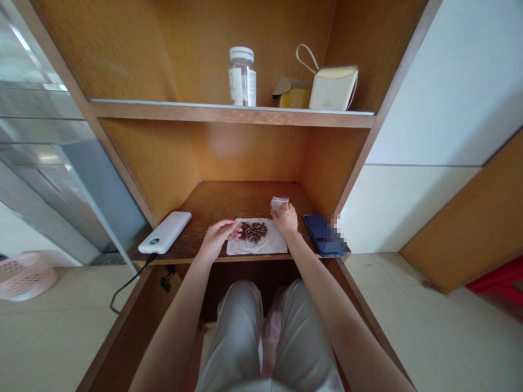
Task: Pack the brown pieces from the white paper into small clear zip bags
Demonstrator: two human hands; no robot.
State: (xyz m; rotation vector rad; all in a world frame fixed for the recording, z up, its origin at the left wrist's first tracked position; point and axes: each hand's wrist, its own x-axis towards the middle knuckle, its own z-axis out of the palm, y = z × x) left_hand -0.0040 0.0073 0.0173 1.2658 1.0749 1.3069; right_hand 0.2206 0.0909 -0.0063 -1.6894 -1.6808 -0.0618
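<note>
A white paper tissue [275,245] lies at the front of the lower wooden shelf [216,201] with a pile of several dark brown capsules [253,231] on it. My left hand [218,235] reaches to the pile's left edge, fingers pinched together at the capsules. My right hand [285,219] is closed round a small clear container [278,203] just behind the tissue's right corner.
A white power bank [165,232] with a black cable lies at the shelf's left. A dark phone [324,235] lies at the right. The upper shelf holds a clear bottle [242,76], a yellow box [293,97] and a cream pouch [333,87]. A pink basket [24,275] stands on the floor.
</note>
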